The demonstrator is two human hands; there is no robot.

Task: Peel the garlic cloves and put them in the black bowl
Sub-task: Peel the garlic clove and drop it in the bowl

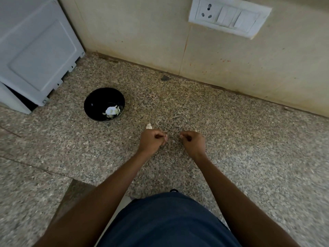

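Two fists: our left hand and right hand curl tight, what's inside we cannot tell | peeled garlic sits in bowl | one clove touches left hand

Light was dim, even, soft; shadows faint. Wide-angle bend curved wall line; edges smeared, socket plate blurred.

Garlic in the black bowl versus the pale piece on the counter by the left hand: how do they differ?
The garlic in the black bowl is several pale pieces piled together inside the black bowl; the piece on the counter is single, lies on bare stone beside the left hand. Both are whitish.
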